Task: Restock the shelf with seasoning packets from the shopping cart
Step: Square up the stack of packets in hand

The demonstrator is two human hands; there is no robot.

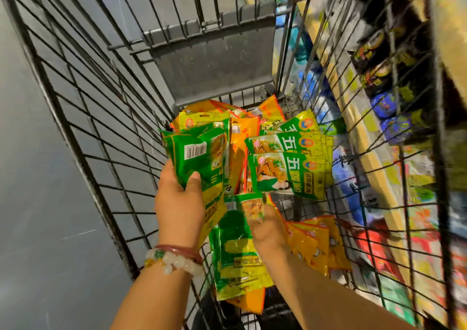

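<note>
My left hand grasps a fan of green seasoning packets, thumb on top. My right hand is blurred; its grasp I cannot tell. More packets lie in the shopping cart; the shelf stands right.

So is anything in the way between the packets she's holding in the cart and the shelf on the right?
Yes. The cart's wire side wall stands between the green packets in the left hand and the shelf beyond it. The packets would have to be lifted over the rim, which is out of view. The right hand is blurred among more packets.
</note>
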